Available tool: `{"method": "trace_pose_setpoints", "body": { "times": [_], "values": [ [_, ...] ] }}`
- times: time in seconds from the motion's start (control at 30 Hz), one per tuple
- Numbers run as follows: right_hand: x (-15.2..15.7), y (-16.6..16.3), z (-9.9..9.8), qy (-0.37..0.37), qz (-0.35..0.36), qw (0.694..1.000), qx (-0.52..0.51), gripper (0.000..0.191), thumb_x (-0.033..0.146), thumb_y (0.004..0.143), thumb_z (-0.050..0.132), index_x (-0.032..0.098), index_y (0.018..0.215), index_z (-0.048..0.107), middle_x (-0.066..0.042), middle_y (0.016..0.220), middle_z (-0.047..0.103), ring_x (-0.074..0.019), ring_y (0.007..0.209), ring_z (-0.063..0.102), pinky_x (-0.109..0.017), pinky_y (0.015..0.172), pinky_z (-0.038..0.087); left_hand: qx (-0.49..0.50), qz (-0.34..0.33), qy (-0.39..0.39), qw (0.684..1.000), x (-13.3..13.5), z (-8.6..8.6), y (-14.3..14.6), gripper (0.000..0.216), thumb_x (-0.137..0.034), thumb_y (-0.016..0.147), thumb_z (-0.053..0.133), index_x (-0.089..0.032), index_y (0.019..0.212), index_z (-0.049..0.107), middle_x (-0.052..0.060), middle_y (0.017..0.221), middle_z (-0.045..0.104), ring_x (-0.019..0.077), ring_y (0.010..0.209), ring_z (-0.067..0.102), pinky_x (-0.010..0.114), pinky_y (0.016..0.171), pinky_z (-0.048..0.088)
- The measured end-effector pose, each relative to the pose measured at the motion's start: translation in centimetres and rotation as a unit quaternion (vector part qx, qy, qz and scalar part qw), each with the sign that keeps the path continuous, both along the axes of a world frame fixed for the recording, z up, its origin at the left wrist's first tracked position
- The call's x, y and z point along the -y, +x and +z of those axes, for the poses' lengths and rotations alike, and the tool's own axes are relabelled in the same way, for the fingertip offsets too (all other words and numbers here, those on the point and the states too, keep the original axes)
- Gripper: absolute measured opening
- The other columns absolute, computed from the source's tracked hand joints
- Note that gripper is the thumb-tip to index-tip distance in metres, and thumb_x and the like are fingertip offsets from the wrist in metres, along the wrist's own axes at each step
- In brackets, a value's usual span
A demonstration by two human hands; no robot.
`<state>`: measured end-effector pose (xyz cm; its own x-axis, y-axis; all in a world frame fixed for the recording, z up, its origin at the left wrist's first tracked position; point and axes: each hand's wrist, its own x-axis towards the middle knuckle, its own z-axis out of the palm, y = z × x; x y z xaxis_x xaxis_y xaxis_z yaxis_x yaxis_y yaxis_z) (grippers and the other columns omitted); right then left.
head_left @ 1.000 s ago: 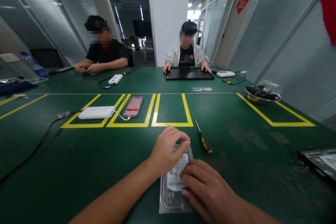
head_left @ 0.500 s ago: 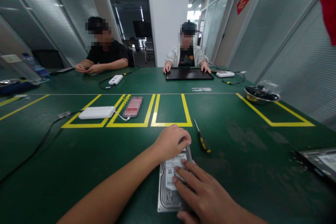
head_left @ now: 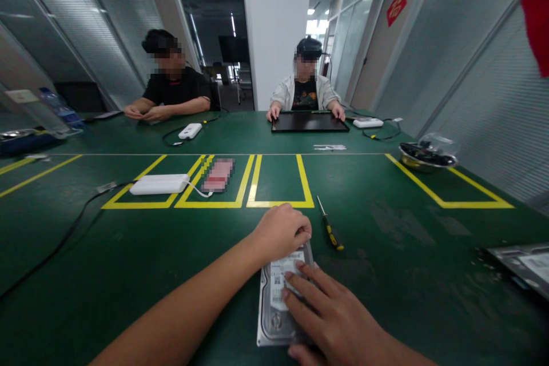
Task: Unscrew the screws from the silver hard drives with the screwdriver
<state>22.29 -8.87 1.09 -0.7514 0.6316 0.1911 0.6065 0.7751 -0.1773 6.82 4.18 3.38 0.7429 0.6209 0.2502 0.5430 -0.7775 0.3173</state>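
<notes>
A silver hard drive (head_left: 274, 314) with a white label lies flat on the green table (head_left: 128, 263) in front of me. My left hand (head_left: 281, 233) curls over the drive's far end, fingers bent down onto its edge. My right hand (head_left: 332, 314) lies flat on the drive's near right part, fingers stretched out over the label. A small screwdriver (head_left: 329, 230) with a yellow and black handle rests on the table just right of my left hand.
Yellow taped boxes (head_left: 278, 183) mark the table; one holds a white power bank (head_left: 158, 184) with cable. A metal bowl (head_left: 426, 155) sits at the right, another drive (head_left: 523, 263) at the right edge. Two people sit across, one behind a black tablet (head_left: 309, 121).
My right hand slid back toward me on the drive and its fingers spread flat. My left hand stayed on the far end.
</notes>
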Motion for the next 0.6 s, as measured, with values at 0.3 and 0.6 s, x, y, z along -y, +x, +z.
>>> {"method": "trace_pose_setpoints", "body": {
  "times": [0.3,0.6],
  "values": [
    [0.05,-0.15,0.02,-0.002,-0.001,1.000,-0.006,0.056,0.050,0.091,0.059,0.011,0.130,0.062,-0.016,0.138,0.053,-0.0392,0.124,0.051,-0.056,0.100,0.050,-0.010,0.024,-0.013,1.000,-0.15,0.08,0.09,0.015,-0.020,0.081,0.061,-0.022,0.077,0.075,0.003,0.077,0.073,0.0229,0.079,0.063,0.035,0.076,0.047],
    [-0.01,-0.05,0.24,-0.005,0.000,1.000,0.000,0.057,0.052,0.092,0.057,0.012,0.131,0.062,-0.016,0.138,0.054,-0.0396,0.124,0.051,-0.056,0.099,0.050,-0.009,0.034,-0.078,0.996,-0.69,0.59,0.28,0.010,-0.020,0.077,0.066,-0.023,0.077,0.076,-0.001,0.075,0.074,0.0174,0.070,0.065,0.026,0.063,0.044]
  ]
}}
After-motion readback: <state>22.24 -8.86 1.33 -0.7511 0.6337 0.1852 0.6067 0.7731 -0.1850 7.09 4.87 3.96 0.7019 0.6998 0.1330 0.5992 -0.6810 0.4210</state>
